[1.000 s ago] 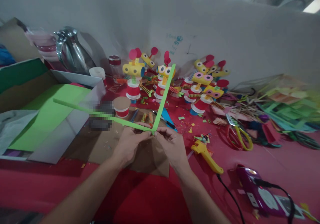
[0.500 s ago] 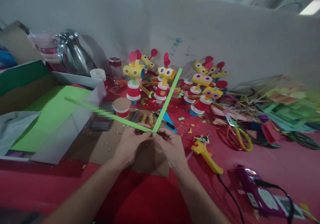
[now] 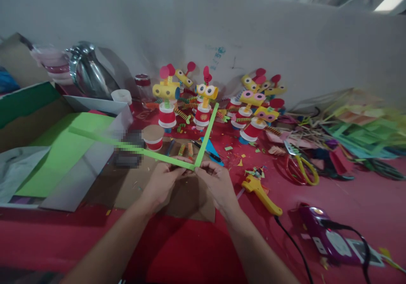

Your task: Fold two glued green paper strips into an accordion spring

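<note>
Two light green paper strips meet at a corner in front of me, one stretching left, the other pointing up and away. My left hand is closed on the strips just left of the corner. Pinching the corner from the other side is my right hand, its thumb near the left one. Beneath both hands lies a brown cardboard sheet. Just beyond them, small folded paper springs and a blue paper piece rest on it. A red-and-white paper cup stands upside down behind my left hand.
Several yellow-headed cup figures line the back. A yellow glue gun with a cord, scissors and a purple device lie right. At left are a box with green paper and a metal jug.
The upright strip's far end has dropped lower and leans less far out. The left strip's end has shifted slightly left. Both hands keep their pinch at the corner; the view has shifted a little.
</note>
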The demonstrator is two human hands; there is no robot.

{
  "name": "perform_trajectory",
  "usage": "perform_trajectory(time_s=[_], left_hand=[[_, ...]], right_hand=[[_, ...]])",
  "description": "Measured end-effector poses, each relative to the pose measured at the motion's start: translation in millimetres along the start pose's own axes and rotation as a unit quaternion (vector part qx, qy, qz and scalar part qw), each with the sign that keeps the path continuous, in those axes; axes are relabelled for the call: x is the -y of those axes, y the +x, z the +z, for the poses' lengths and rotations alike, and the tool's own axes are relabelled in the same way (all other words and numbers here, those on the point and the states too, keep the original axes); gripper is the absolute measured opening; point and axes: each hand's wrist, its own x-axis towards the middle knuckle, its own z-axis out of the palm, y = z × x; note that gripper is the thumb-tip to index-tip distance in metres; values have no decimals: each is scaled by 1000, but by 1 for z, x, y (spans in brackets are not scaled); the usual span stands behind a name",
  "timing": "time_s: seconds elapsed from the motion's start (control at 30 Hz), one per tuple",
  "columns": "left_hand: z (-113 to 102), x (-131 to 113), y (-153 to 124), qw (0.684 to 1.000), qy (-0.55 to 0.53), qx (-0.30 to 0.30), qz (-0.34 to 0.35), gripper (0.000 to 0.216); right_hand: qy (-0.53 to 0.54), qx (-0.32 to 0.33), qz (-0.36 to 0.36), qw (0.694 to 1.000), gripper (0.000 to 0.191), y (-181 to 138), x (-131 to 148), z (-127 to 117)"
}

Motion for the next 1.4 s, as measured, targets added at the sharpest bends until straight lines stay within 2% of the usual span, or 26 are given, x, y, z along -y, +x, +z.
perform_trajectory(time_s=[0.13,0.3,0.53,0.73,1.0,1.23,1.4], left_hand=[[-1,9,4,999,-41,-13,-15,19],[-4,12,7,1000,-20,2,-22,23],[-5,15,9,1000,-10,-1,-14,25],[-9,15,8,1000,-20,14,0,22],[-11,11,7,999,-31,29,-17,25],[-2,5,2,1000,-15,3,1,22],[2,2,0,999,-34,-4,42,18]], right_hand=[[-6,-9,-2,1000,14,1,0,1],[-24,-9,-4,1000,13,1,-2,1],[-49,9,-48,998,19,1,-1,1],[-45,26,-50,997,25,0,1,2],[-73,71,-72,992,20,-3,6,-1],[-126,95,-128,979,19,0,8,-9],[-95,81,-112,986,22,-5,4,-5]])
